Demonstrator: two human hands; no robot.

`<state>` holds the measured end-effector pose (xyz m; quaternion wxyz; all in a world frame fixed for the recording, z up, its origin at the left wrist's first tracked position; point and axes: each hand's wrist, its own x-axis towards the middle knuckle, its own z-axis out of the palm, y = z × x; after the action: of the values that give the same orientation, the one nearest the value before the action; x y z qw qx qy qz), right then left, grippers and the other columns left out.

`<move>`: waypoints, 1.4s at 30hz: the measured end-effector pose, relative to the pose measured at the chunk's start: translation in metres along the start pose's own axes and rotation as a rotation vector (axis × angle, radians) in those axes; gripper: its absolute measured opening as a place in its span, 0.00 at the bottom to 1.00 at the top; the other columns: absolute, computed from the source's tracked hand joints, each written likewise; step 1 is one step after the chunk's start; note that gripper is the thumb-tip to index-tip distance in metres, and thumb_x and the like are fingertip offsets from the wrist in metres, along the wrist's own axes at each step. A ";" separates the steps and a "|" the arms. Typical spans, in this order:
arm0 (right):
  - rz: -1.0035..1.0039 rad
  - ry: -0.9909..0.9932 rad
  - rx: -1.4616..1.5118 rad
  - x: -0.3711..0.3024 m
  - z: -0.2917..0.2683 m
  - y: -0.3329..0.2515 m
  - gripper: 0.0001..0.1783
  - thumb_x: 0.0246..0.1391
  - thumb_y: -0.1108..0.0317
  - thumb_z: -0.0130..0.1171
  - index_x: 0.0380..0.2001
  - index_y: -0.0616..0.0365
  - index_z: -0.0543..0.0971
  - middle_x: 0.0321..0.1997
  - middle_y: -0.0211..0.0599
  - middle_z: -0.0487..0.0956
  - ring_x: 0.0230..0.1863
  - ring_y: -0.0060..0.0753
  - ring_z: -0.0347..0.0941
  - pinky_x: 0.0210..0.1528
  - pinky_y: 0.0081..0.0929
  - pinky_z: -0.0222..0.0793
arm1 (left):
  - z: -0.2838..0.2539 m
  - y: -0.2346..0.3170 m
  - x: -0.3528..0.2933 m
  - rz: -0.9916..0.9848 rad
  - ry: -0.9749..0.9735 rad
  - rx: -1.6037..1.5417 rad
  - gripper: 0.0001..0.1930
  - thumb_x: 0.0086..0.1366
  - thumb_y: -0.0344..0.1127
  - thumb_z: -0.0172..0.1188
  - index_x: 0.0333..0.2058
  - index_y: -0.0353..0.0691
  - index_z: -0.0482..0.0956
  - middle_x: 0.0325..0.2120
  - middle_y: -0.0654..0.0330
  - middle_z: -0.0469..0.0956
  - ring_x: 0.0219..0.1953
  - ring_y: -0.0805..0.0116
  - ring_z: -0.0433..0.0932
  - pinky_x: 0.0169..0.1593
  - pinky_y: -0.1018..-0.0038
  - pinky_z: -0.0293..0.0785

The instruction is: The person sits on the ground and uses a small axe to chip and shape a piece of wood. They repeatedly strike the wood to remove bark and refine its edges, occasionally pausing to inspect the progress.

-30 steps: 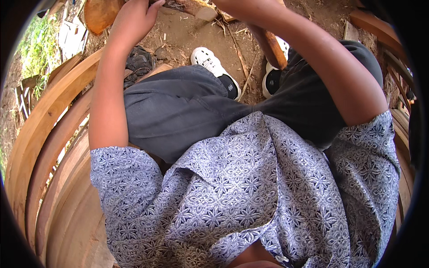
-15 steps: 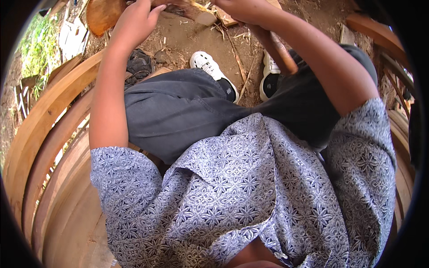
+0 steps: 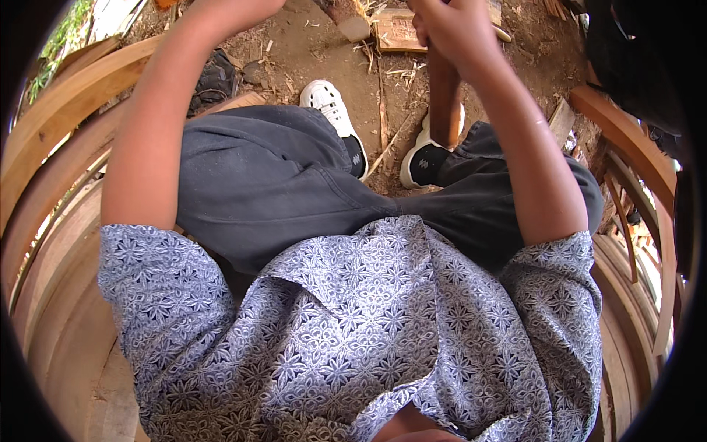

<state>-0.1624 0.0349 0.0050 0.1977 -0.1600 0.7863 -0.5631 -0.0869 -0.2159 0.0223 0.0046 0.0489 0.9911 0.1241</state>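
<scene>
**A:** What is the right hand [image 3: 456,29] doing up there?

**B:** Its grip is wrapped around the top of a reddish-brown wooden stick [image 3: 444,103]. The stick stands close to upright and runs down from the fist between the two white shoes [image 3: 331,110], toward the dirt ground [image 3: 383,88].

**A:** And the left hand [image 3: 228,9]?

**B:** Only its wrist end shows at the top edge. I cannot tell whether that grip is wide, narrow or holding anything.

**A:** How would you expect the stick to handle?

**B:** Stiff, I'd judge, and light enough for one hand. It looks like smooth, solid wood, so it won't bend or crush, but a loose hold could let it slide through the palm. A full wrap near the upper end, as now, seems the sound place; a second hand lower on the shaft would steady it.

**A:** What lies around it?

**B:** A flat wooden block [image 3: 398,31] and a short log piece [image 3: 352,22] rest on the ground just beyond the fist, and curved wooden slats [image 3: 59,140] sweep past on both sides of the dark trousers [image 3: 280,184].
</scene>
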 end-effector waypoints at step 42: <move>0.068 -0.399 -0.634 0.014 0.010 0.149 0.23 0.60 0.58 0.61 0.53 0.61 0.75 0.38 0.51 0.83 0.39 0.48 0.82 0.41 0.43 0.76 | -0.007 0.010 0.013 -0.086 -0.091 -0.037 0.18 0.71 0.40 0.58 0.46 0.31 0.65 0.39 0.33 0.79 0.47 0.32 0.77 0.49 0.48 0.73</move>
<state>-0.1736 0.0669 -0.1414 0.3061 -0.2935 0.8725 -0.2427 -0.0990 -0.2066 0.0318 0.0558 0.0116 0.9886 0.1396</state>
